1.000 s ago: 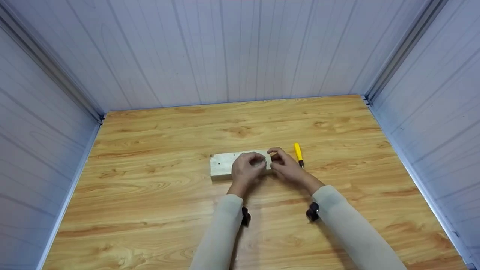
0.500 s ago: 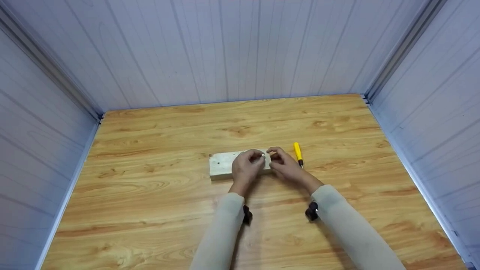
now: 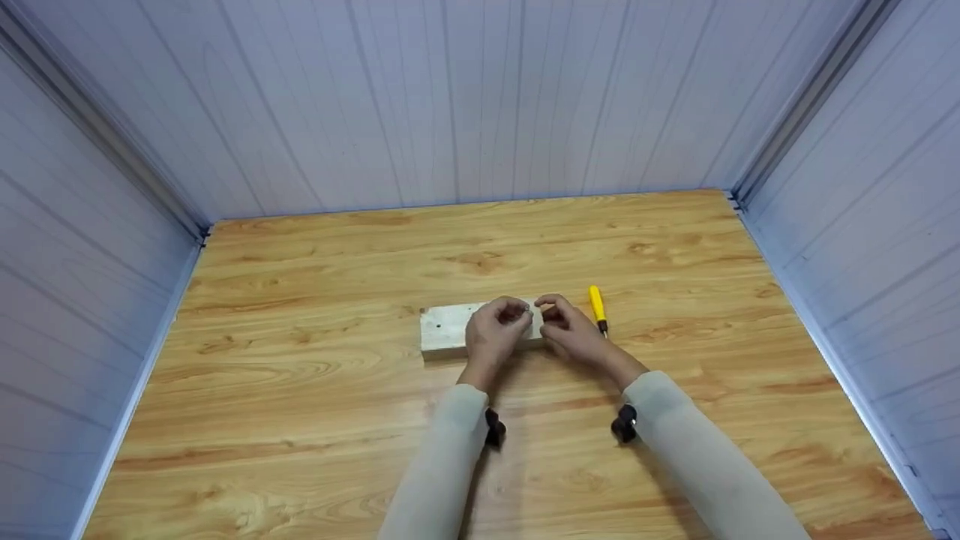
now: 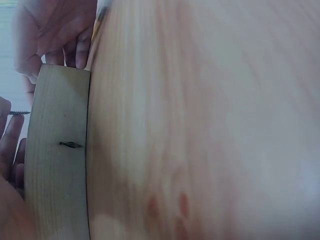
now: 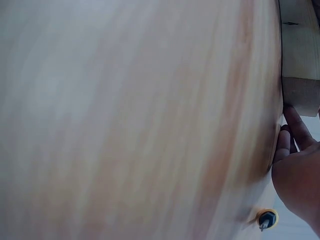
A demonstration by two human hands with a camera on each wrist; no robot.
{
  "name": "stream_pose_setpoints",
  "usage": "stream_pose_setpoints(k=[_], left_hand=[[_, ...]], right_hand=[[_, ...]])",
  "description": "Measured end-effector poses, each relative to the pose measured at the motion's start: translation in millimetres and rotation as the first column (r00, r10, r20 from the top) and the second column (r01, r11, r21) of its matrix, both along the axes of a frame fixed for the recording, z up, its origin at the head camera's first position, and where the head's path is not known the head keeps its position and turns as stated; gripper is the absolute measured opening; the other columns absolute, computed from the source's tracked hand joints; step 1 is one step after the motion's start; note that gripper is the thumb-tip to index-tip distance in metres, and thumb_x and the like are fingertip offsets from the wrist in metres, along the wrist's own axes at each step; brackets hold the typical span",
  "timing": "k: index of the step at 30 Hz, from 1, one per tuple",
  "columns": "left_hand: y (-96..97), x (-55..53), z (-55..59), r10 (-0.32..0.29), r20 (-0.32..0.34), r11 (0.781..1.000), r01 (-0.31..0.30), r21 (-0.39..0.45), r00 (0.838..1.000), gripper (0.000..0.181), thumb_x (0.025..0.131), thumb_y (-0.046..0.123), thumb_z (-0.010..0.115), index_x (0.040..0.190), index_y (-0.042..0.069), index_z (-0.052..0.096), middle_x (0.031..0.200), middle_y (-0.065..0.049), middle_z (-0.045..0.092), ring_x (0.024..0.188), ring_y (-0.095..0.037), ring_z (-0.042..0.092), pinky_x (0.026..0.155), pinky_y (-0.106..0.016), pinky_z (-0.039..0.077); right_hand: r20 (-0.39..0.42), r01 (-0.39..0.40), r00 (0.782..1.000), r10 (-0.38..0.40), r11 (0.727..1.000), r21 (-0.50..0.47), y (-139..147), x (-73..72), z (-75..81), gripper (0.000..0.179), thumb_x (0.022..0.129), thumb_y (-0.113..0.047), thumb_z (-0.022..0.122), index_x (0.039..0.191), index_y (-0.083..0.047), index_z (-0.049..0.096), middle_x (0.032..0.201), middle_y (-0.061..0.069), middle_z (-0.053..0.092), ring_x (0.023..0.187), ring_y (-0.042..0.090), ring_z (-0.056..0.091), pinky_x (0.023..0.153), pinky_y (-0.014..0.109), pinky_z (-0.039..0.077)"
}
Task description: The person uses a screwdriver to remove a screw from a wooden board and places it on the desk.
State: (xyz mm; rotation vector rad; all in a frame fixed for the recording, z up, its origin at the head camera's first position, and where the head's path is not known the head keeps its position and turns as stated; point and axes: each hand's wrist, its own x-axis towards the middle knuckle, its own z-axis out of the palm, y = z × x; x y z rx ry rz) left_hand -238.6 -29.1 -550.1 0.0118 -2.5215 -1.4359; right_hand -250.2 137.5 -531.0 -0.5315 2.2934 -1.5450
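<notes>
A pale wooden block (image 3: 447,328) lies flat on the wood-grain tabletop. Over its right half, my left hand (image 3: 491,335) pinches a small screw (image 4: 19,113) between thumb and fingertips; in the left wrist view the screw's thread shows above the block's top face, pointing toward the right. At the block's right end, my right hand (image 3: 577,335) holds it with bent fingers, the index finger reaching over the far corner. The right wrist view shows a finger touching the low edge of that end face. Whether the screw's tip touches the wood is hidden.
Beyond my right hand lies a screwdriver with a yellow handle (image 3: 596,304), its shaft toward me. Small dark holes mark the block's top. White panel walls (image 3: 480,105) border the table (image 3: 300,420) at the back and both sides.
The left fingertips have shifted slightly; a small pale round end showed between them half a second ago, and now the screw looks turned. The right hand and block have stayed put.
</notes>
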Motion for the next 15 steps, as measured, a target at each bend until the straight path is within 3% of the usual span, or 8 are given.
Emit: stream_pose_setpoints(k=[6, 10, 15], left_hand=[[-3.3, 2.1, -0.8, -0.05, -0.019, 0.997, 0.051, 0.066, 0.999, 0.004, 0.074, 0.029, 0.064, 0.077, 0.028, 0.063, 0.069, 0.016, 0.061, 0.061, 0.0, 0.056, 0.058, -0.018, 0.045], [-7.5, 4.0, 0.1, -0.066, -0.046, 0.996, 0.068, 0.05, 0.997, 0.004, 0.074, 0.027, 0.063, 0.078, 0.027, 0.063, 0.068, 0.015, 0.061, 0.06, 0.001, 0.057, 0.056, -0.017, 0.046], [-15.6, 5.2, 4.0, -0.04, -0.062, 0.999, 0.039, -0.016, 0.997, 0.005, 0.073, 0.029, 0.063, 0.078, 0.029, 0.062, 0.067, 0.016, 0.06, 0.058, 0.001, 0.056, 0.056, -0.017, 0.046]], right_hand=[[0.004, -0.017, 1.0, 0.017, 1.0, -0.001, -0.8, -3.1, -1.3, 0.041, 0.084, -0.004, 0.051, 0.124, -0.002, 0.039, 0.106, 0.021, 0.05, 0.094, 0.03, 0.051, 0.081, 0.035, 0.041], [0.001, -0.019, 1.0, 0.019, 1.0, -0.002, -1.5, -4.5, -1.5, 0.041, 0.084, -0.004, 0.051, 0.123, -0.002, 0.039, 0.106, 0.022, 0.049, 0.093, 0.03, 0.051, 0.081, 0.036, 0.04], [-0.008, -0.024, 1.0, 0.024, 1.0, 0.009, -2.0, -5.7, -0.9, 0.041, 0.084, -0.003, 0.051, 0.123, -0.002, 0.038, 0.109, 0.025, 0.048, 0.095, 0.03, 0.051, 0.084, 0.038, 0.04]])
